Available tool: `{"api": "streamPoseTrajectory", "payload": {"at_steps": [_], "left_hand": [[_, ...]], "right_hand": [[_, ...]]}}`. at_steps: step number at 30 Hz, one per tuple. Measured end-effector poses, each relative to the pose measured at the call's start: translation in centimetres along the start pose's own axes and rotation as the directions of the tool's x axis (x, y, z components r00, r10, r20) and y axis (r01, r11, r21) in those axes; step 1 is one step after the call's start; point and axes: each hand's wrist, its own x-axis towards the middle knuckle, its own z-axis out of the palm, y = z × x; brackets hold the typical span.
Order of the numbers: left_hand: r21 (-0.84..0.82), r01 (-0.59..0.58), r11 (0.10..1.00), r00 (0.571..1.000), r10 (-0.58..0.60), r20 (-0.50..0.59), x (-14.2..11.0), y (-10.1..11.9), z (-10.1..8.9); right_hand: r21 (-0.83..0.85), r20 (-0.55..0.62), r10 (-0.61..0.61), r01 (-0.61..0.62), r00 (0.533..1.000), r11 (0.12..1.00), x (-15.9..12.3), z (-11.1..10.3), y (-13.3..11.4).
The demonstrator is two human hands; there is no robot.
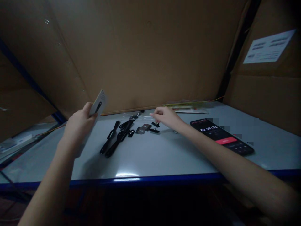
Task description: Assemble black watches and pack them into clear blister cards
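My left hand (78,124) is closed around a thin white printed box (101,102) with a picture of a black tool on it, held tilted above the table. My right hand (166,116) pinches the edge of a clear plastic bag (138,116) near the back of the table. Two black spokeshave bodies (110,136) lie between my hands. Beside them are flat grey blades (143,128) and small black parts (154,130), some just below my right fingers. The bag's outline is faint, and my fingers partly hide its edge.
A phone (221,136) showing a running timer lies at the right, close to my right forearm. Behind my right hand is a flat package (191,110) against the cardboard back wall (150,56). A blue edge (152,181) borders the table front.
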Motion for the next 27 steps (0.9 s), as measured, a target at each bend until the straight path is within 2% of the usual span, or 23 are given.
{"api": "streamPoseTrajectory", "payload": {"at_steps": [2, 4, 7, 10, 16, 19, 21, 22, 24, 25, 27], "left_hand": [[0.273, 0.01, 0.962, 1.0, -0.002, -0.029, 0.0, -0.9, 1.3], [0.408, 0.035, 0.912, 0.998, -0.051, 0.029, -0.1, -1.8, 3.1], [0.492, 0.084, 0.866, 0.98, -0.16, 0.115, -0.6, -2.9, 5.9], [0.528, 0.083, 0.845, 0.984, -0.152, 0.088, -0.9, -3.3, 7.7], [0.497, 0.051, 0.866, 0.974, -0.154, 0.168, -0.7, -2.8, 7.9], [0.521, 0.039, 0.852, 0.993, -0.09, 0.074, -0.6, -2.1, 7.5], [0.483, -0.024, 0.875, 1.0, 0.012, 0.028, -0.4, -1.3, 7.2], [0.425, -0.094, 0.9, 0.995, 0.077, 0.058, -0.3, -0.9, 7.1], [0.211, -0.238, 0.948, 0.955, 0.19, 0.226, 0.1, 0.0, 7.2], [0.093, -0.269, 0.959, 0.925, 0.23, 0.302, 0.3, 0.4, 7.3], [-0.054, -0.229, 0.972, 0.88, 0.23, 0.415, 0.7, 1.1, 7.7]], "right_hand": [[-0.064, -0.015, -0.011, 0.01, 1.0, 0.998, -0.3, -0.1, -0.3], [-0.115, -0.024, -0.019, 0.016, 1.0, 0.993, -0.5, -0.2, -0.6], [-0.163, -0.022, -0.019, 0.015, 1.0, 0.986, -0.7, -0.4, -0.9], [-0.177, -0.017, -0.028, 0.025, 0.999, 0.984, -0.8, -0.4, -0.9], [-0.144, -0.016, -0.019, 0.016, 1.0, 0.989, -0.5, -0.2, -0.1], [-0.166, -0.016, -0.025, 0.022, 1.0, 0.986, -0.4, -0.3, 0.0], [-0.209, -0.007, -0.034, 0.032, 0.999, 0.977, -0.4, -0.3, 0.0], [-0.231, 0.007, -0.037, 0.038, 0.999, 0.972, -0.3, -0.3, 0.1], [-0.269, 0.053, -0.046, 0.059, 0.998, 0.961, -0.2, 0.0, 0.3], [-0.286, 0.082, -0.057, 0.078, 0.995, 0.955, -0.2, 0.2, 0.5], [-0.322, 0.135, -0.096, 0.135, 0.986, 0.937, -0.3, 1.0, 0.9]]}}
